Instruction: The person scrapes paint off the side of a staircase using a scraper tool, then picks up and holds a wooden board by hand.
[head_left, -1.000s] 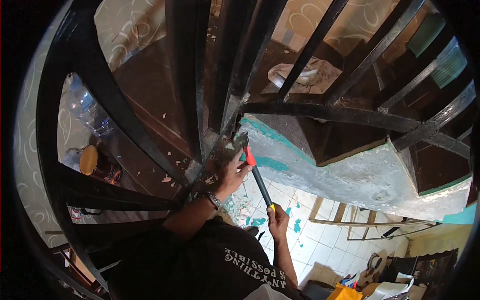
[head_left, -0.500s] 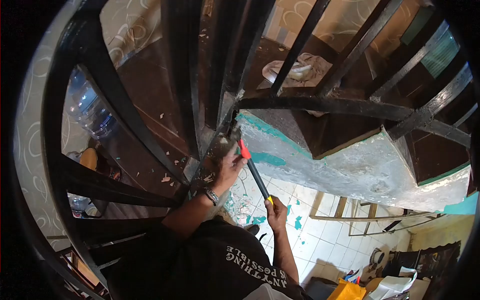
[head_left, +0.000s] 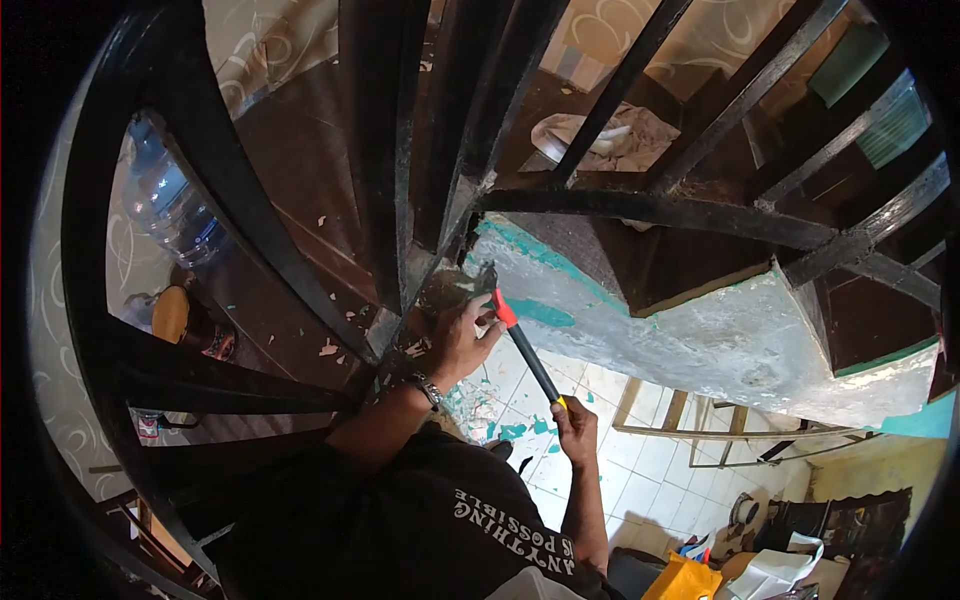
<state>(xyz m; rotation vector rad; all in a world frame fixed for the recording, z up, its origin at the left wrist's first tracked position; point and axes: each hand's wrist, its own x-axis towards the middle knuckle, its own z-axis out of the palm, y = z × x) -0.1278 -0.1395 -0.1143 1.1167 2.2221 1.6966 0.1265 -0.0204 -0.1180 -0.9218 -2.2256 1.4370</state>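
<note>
Tool [head_left: 530, 358] is slanting toward the plastered stair side [head_left: 700, 340], its dark head [head_left: 489, 276] sitting at that side's left end. Your right hand [head_left: 577, 430] is gripping the lower handle by the yellow band [head_left: 561, 402]; your left hand [head_left: 462, 345] is curling at the red collar [head_left: 504, 309], its hold impossible to tell.

Brown steps [head_left: 285, 140] here have pale flakes [head_left: 328, 348], a big plastic bottle [head_left: 165, 207] and a crumpled cloth [head_left: 652, 135] on them; white tiled floor [head_left: 632, 493] below's littered with teal chips [head_left: 513, 432].

Right hand [head_left: 577, 430] grips scraper [head_left: 533, 362], left hand [head_left: 463, 345] touches it.
</note>
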